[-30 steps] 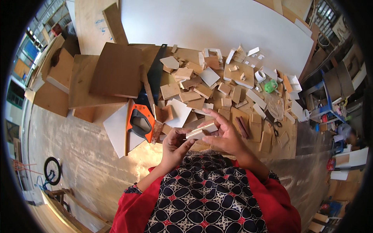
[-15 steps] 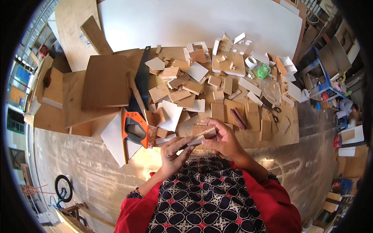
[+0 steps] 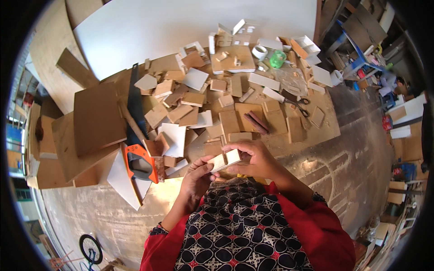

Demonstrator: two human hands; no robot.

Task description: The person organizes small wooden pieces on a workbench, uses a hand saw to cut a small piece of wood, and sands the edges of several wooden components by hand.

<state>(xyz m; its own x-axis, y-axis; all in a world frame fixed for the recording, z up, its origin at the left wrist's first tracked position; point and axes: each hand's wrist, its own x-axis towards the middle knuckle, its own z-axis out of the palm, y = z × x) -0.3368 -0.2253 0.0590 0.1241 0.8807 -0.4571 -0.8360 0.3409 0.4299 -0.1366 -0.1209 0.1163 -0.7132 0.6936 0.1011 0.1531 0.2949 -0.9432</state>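
Note:
Between my two hands, above the front edge of the bench, is a small pale wooden block (image 3: pixel 219 162) with a notch across its upper side. My left hand (image 3: pixel 195 175) grips one end of it with thumb and fingers. At the other end, my right hand (image 3: pixel 257 158) is closed round the block, its fingers partly hidden. Loose wood offcuts (image 3: pixel 193 99) lie heaped just beyond. Two dark reddish-brown strips (image 3: pixel 256 123) rest beyond my right hand. To the left lies a handsaw (image 3: pixel 134 151) with an orange handle and a dark blade.
A brown board (image 3: pixel 98 118) sits at the left of the bench. Scissors (image 3: pixel 303 108), a white tape roll (image 3: pixel 259 53), a green plastic thing (image 3: pixel 277 59) and a small white open box (image 3: pixel 309 45) are at the right. Behind stands a large white panel (image 3: pixel 194 34).
The block has been turned in my hands, so its notched side and pale end now show. My view has swung, and the bench appears shifted left and tilted.

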